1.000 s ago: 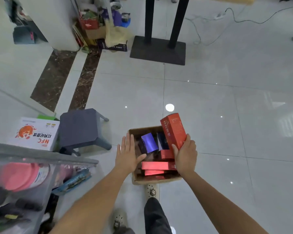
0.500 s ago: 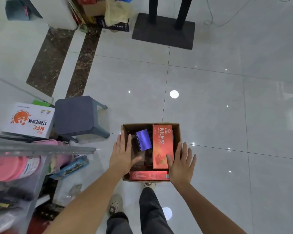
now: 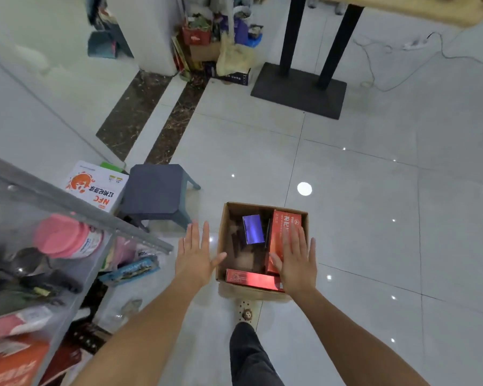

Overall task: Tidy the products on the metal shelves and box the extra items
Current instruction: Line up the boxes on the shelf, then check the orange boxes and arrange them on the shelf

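While L hand point(image 3: 195, 257) hovers, R hand point(image 3: 296, 260) presses red box point(image 3: 283, 229)

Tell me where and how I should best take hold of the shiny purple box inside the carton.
Come from above and pinch the purple box across its two long edges. It lies face up in the carton, and is narrow. Its left edge has free space; the red box stands close to its right edge, so enter there carefully.
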Motion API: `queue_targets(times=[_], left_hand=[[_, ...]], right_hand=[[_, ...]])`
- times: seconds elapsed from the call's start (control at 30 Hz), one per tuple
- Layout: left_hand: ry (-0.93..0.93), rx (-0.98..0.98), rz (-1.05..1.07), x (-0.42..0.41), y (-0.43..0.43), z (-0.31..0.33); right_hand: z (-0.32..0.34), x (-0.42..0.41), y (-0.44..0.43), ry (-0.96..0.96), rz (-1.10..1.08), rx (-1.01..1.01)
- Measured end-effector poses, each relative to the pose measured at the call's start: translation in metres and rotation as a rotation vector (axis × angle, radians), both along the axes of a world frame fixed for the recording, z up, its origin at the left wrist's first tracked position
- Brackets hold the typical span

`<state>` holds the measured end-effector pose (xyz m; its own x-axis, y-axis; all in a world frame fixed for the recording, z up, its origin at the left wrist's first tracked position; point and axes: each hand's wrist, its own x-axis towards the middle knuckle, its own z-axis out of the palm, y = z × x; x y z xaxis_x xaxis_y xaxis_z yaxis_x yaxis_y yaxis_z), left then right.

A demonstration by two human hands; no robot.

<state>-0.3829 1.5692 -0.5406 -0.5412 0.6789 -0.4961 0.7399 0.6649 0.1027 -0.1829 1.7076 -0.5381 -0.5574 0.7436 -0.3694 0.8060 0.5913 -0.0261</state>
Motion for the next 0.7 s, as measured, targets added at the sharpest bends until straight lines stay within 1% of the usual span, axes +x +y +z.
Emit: queue_targets(times=[0.07,0.1,0.17,0.23,0.3,0.37,0.47,0.5,0.53,0.6,0.63,0.7], left_hand=[[0.051,0.041,0.086,-0.005,-0.03,0.019],[0.077,0.08,0.137,-0.006,-0.048,0.029],[0.132,0.132,0.227,-0.008,-0.092,0.052],[0.213,0.12,0.309,-0.006,-0.143,0.074],[0.258,0.095,0.404,-0.001,-0.201,0.097],[0.323,0.103,0.504,0.012,-0.267,0.116],[0.414,0.079,0.657,0.044,-0.378,0.141],[0.446,0.055,0.708,0.056,-0.418,0.149],[0.467,0.036,0.766,0.069,-0.456,0.158],[0.532,0.037,0.887,0.098,-0.531,0.177],[0.57,0.034,0.948,0.114,-0.566,0.186],[0.639,-0.011,1.062,0.146,-0.628,0.2]], right_hand=[[0.028,-0.016,-0.014,0.117,0.045,0.003],[0.04,-0.024,-0.024,0.146,0.068,-0.009],[0.059,-0.039,-0.048,0.147,0.172,0.01],[0.071,-0.056,-0.079,0.151,0.308,0.085],[0.084,-0.074,-0.119,0.161,0.441,0.108],[0.103,-0.092,-0.174,0.187,0.575,0.115],[0.131,-0.112,-0.276,0.214,0.836,0.061],[0.142,-0.117,-0.314,0.284,0.919,0.059],[0.153,-0.121,-0.351,0.404,1.006,0.086],[0.181,-0.126,-0.423,0.565,1.139,0.131],[0.194,-0.128,-0.457,0.614,1.18,0.128],[0.214,-0.132,-0.521,0.595,1.278,0.069]])
